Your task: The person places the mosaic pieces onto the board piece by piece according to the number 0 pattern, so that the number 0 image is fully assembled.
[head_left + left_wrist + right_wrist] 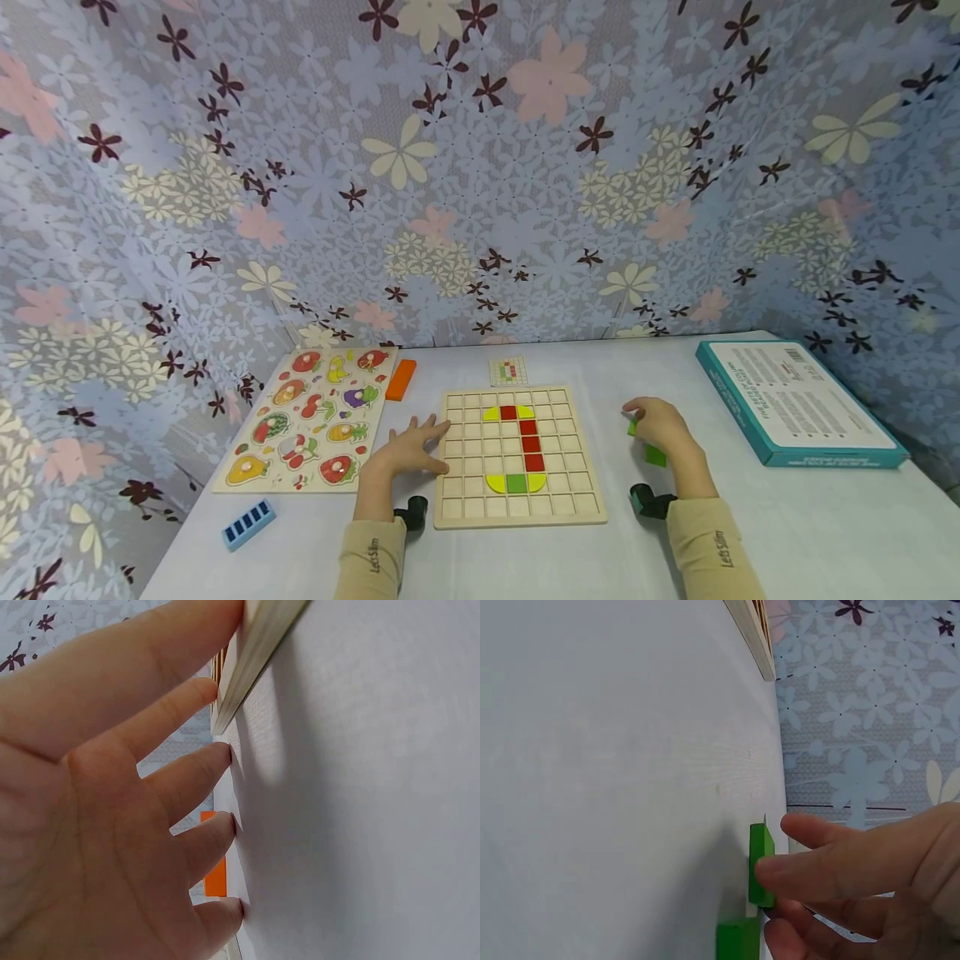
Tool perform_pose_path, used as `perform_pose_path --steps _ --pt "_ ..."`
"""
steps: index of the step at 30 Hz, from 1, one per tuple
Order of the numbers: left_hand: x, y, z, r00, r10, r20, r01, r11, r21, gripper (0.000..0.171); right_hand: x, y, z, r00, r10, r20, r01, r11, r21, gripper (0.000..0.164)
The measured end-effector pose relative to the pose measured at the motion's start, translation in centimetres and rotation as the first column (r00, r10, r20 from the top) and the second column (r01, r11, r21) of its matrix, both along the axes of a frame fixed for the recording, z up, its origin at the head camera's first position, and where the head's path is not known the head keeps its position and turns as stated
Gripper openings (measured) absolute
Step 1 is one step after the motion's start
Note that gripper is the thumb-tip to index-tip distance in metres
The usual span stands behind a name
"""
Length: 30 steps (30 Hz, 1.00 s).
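The wooden grid board (521, 524) lies in the middle, with red squares (530, 443), yellow rounded corner pieces (496, 483) and one green square (516, 483) in its cells. At its left edge my left hand (408, 450) is spread, thumb and index finger touching the frame; the other fingertips rest on the table in the left wrist view. To the right of the board, my right hand (660, 423) pinches a green block (759, 862), the thumb against its face. Another green block (737, 939) lies close by, partly under the hand in the head view.
A small pattern card (508, 371) lies behind the board. On the left are a fruit puzzle (311, 421), an orange block (401, 380) and a blue slotted piece (249, 524). A teal-edged flat box (798, 400) lies at right. Floral fabric (480, 167) hangs behind the table.
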<state>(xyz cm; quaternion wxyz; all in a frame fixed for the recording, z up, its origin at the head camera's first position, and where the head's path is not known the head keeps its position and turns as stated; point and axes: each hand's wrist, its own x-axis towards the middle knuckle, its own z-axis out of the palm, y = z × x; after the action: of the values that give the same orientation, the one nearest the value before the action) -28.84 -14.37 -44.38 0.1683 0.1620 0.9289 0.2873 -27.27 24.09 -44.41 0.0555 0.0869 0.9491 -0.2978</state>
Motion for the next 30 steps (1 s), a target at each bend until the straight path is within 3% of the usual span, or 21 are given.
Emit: perform_pose_path --steps 15,30 --pt "0.01 -0.02 0.04 1.000 0.006 0.006 -0.006 1.000 0.005 0.071 0.01 -0.23 0.40 1.000 0.015 -0.007 -0.015 0.999 -0.047 0.051" --pt "0.01 0.08 0.04 1.000 0.009 0.013 -0.009 1.000 -0.004 0.071 0.05 -0.37 0.71 0.999 0.009 -0.033 -0.010 0.999 -0.044 0.045"
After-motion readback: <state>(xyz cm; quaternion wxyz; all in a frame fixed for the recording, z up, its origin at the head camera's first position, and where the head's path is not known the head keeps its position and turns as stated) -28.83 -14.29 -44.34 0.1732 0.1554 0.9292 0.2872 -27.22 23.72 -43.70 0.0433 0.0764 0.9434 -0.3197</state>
